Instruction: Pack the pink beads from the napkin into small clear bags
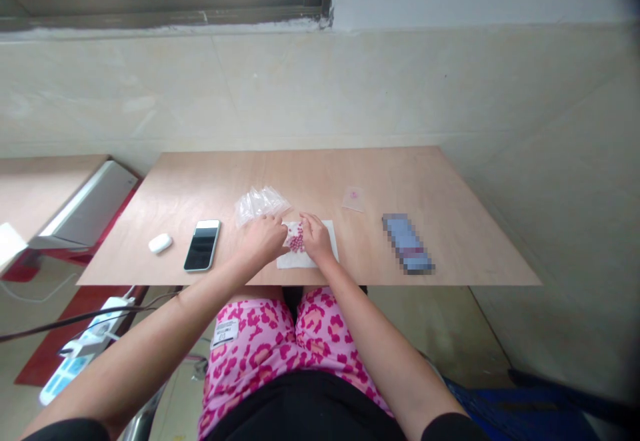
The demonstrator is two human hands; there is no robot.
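Observation:
A loose cluster of small pink and dark red beads lies on a white sheet near the table's front edge. My left hand is at the left side of the beads, back up, with the thumb apart from the bent fingers. From the right, my right hand rests over the sheet beside the beads, its fingers drawn together; anything between the fingertips is too small to make out. Just beyond my left hand sits a pile of clear plastic bags. A small clear bag with something pink in it lies farther right.
On the wooden table, a phone and a white earbud case lie to the left. A pixelated phone-shaped object is on the right. A power strip with cables is below left. A tiled wall stands behind.

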